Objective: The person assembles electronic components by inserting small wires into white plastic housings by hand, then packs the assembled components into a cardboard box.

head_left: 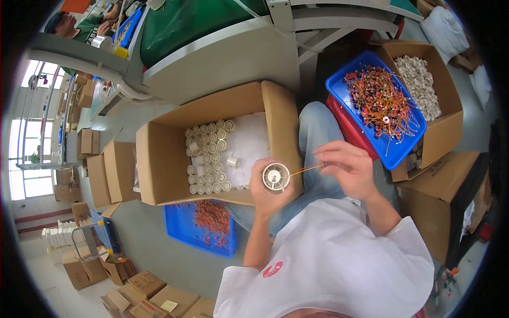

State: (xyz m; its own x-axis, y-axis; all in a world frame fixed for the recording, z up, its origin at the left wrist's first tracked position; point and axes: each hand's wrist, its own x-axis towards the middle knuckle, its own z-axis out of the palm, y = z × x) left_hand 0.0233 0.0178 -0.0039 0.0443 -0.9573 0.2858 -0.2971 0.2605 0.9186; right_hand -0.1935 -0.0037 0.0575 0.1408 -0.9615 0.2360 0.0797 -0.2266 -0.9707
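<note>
My left hand is closed around a white, round spoked plastic part with a hub in its middle, its spoked face turned up. Thin yellow and red wires run from this part toward my right hand, whose thumb and fingers pinch their far end. Below my left hand lies the near edge of an open cardboard box. Inside it, rows of similar white round parts stand at the left, and a loose one lies on its side on the pale bottom.
A blue tray heaped with red and yellow wired pieces sits at the right, beside a carton of small white parts. Another blue tray with wired pieces lies on the floor. A machine frame stands ahead; a person works far left.
</note>
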